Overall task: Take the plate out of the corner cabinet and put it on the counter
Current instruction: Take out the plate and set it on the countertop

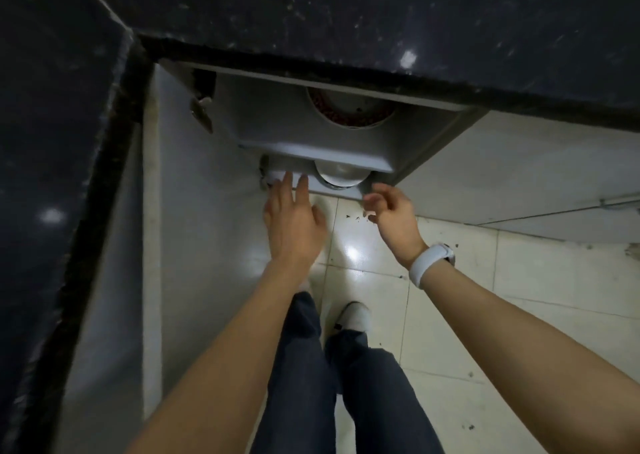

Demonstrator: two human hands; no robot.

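The corner cabinet (311,134) stands open under the black counter (381,10). On its upper shelf lies a round plate (349,112) with a dark red patterned rim, half hidden by the counter edge. On the lower shelf a shiny metal bowl or plate (341,176) peeks out. My left hand (292,221) reaches toward the lower shelf, fingers spread, its tips at the shelf front just left of the metal piece. My right hand (391,211), with a white watch on the wrist, hovers to the right of it with fingers curled and holds nothing.
The open grey cabinet door (207,193) hangs at the left, with hinges (201,110) at its top. The black counter wraps around the left side too (52,141). Below are cream floor tiles (485,297), my legs and a white shoe (353,315).
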